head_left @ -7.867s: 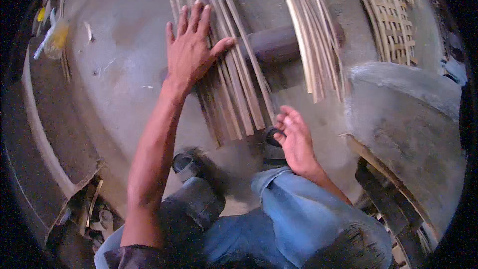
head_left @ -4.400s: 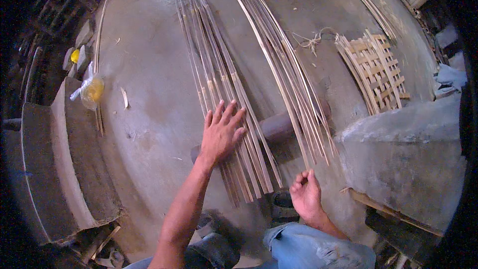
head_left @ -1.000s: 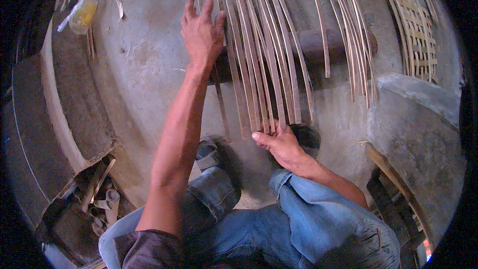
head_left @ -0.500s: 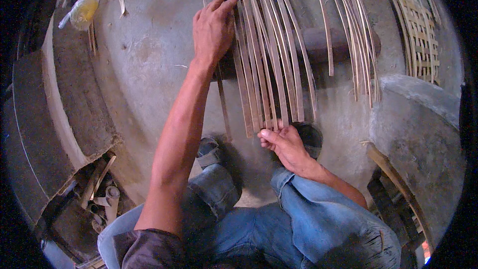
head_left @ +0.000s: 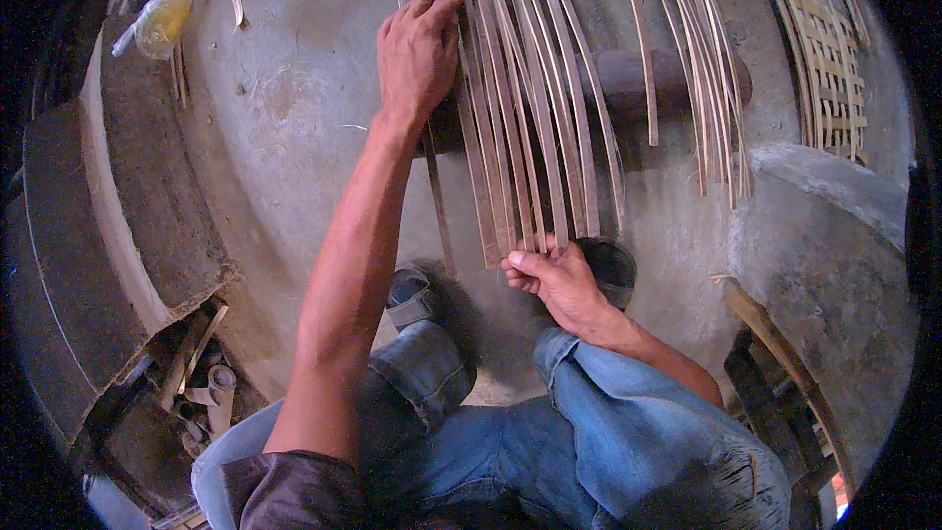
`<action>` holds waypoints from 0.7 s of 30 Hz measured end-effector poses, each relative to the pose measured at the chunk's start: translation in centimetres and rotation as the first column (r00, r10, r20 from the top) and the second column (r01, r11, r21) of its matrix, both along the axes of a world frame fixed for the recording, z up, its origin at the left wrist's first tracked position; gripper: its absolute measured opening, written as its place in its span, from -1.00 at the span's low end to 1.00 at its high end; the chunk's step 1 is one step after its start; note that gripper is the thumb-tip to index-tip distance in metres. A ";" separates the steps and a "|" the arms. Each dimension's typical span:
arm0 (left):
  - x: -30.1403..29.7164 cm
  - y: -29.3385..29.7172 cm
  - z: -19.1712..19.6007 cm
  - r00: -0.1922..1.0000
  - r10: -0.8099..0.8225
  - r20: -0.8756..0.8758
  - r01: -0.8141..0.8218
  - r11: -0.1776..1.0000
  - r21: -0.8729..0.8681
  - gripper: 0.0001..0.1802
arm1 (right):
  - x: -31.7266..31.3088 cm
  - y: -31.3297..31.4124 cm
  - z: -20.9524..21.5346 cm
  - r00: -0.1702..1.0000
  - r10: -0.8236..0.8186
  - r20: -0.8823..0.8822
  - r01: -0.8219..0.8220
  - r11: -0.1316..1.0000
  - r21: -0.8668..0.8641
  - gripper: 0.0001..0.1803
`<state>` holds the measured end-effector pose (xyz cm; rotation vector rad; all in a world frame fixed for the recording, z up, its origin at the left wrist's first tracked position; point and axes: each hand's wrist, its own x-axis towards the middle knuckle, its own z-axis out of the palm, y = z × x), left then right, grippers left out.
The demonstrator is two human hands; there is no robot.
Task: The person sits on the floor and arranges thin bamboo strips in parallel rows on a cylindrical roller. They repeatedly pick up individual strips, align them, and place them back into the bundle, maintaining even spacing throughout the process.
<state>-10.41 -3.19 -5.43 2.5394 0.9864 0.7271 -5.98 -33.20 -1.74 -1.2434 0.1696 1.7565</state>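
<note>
A row of long, narrow bamboo strips (head_left: 549,162) runs away from me across the floor, resting over a dark rounded log (head_left: 643,85). My left hand (head_left: 417,54) reaches to the far left part of the row. Its thumb and forefinger are closed on a strip there, though the fingertips partly hide it. Close to my knees, my right hand (head_left: 557,285) pinches the near ends of strips between thumb and fingers; how many it grips is hidden. One darker strip (head_left: 439,201) hangs apart, left of the row.
To the right, a lone strip (head_left: 649,88) and a loose bunch of strips (head_left: 708,88) cross the log. Beyond lies a woven bamboo panel (head_left: 824,69). A plastic bag with yellow contents (head_left: 165,22) is far left. A curved wooden piece (head_left: 775,329) stands right of my knee.
Both hands keep their grip. My left hand has shifted very slightly left and away, and my right hand slightly left; the strips look nearly the same.
</note>
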 end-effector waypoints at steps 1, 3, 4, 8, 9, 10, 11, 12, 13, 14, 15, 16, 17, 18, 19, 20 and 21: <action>-0.1 0.0 -0.1 1.000 0.000 -0.004 0.000 1.000 -0.025 -0.62 | -0.2 -0.1 -0.2 1.000 0.011 0.011 -0.011 1.000 0.008 -0.81; -0.1 0.2 -0.3 1.000 -0.005 -0.002 0.005 0.999 -0.046 -0.62 | -0.4 -0.2 -0.5 0.997 0.076 0.012 -0.076 0.995 0.059 -0.79; -0.2 0.3 -0.4 1.000 -0.008 0.000 0.008 0.999 -0.042 -0.61 | -0.6 -0.1 -0.5 0.991 0.132 0.000 -0.131 0.986 0.103 -0.79; -0.2 0.2 -0.6 0.999 0.005 0.042 -0.002 0.997 -0.076 -0.60 | -0.9 0.7 0.3 0.982 0.142 -0.125 -0.129 0.986 0.106 -0.75; -0.2 0.2 -0.5 0.998 0.019 0.058 -0.014 0.996 -0.092 -0.60 | -0.9 0.8 0.2 0.986 0.134 -0.101 -0.127 0.989 0.073 -0.75; -0.1 0.1 -0.5 0.997 0.034 0.072 -0.026 0.994 -0.107 -0.59 | -0.9 0.9 0.0 0.989 0.127 -0.079 -0.124 0.991 0.041 -0.74; 0.0 0.0 -0.5 0.995 0.048 0.085 -0.037 0.992 -0.123 -0.58 | -0.9 0.9 -0.1 0.991 0.121 -0.056 -0.120 0.993 0.008 -0.73; 0.0 0.0 -0.4 0.996 0.038 0.079 -0.029 0.993 -0.111 -0.56 | -1.0 0.8 -0.3 0.994 0.096 -0.056 -0.095 0.995 0.024 -0.73; -0.1 0.1 -0.5 0.997 0.031 0.073 -0.024 0.995 -0.100 -0.55 | -1.2 0.8 -0.5 0.996 0.075 -0.056 -0.073 0.997 0.041 -0.74; -0.2 0.1 -0.5 0.998 0.024 0.066 -0.018 0.996 -0.089 -0.54 | -1.2 0.8 -0.5 0.997 0.054 -0.057 -0.050 0.997 0.057 -0.74; -0.3 0.2 -0.5 0.999 0.019 0.050 -0.015 0.997 -0.077 -0.53 | -1.3 0.7 -0.6 0.996 0.062 -0.057 -0.058 0.996 0.068 -0.74; -0.3 0.3 -0.6 0.999 0.012 0.036 -0.009 0.998 -0.066 -0.52 | -1.2 0.6 -0.6 0.996 0.068 -0.055 -0.063 0.995 0.079 -0.75; -0.3 0.4 -0.7 1.000 0.004 0.022 -0.003 0.999 -0.055 -0.52 | -1.2 0.6 -0.5 0.996 0.074 -0.053 -0.069 0.994 0.090 -0.75; -0.3 0.4 -0.8 1.000 0.004 0.019 -0.003 0.998 -0.055 -0.52 | -1.2 0.4 -0.4 0.996 0.064 -0.064 -0.061 0.997 0.052 -0.76; -0.3 0.3 -0.8 1.000 0.004 0.015 -0.003 0.998 -0.056 -0.52 | -1.2 0.3 -0.2 0.996 0.055 -0.075 -0.054 0.998 0.015 -0.76; -0.3 0.3 -0.8 1.000 0.004 0.010 -0.004 0.998 -0.056 -0.52 | -1.1 0.3 0.1 0.995 0.045 -0.086 -0.047 0.999 -0.022 -0.77; -0.3 0.3 -0.9 1.000 0.002 0.011 -0.002 0.998 -0.062 -0.52 | -0.9 0.3 0.3 0.994 0.034 -0.104 -0.036 0.999 -0.019 -0.78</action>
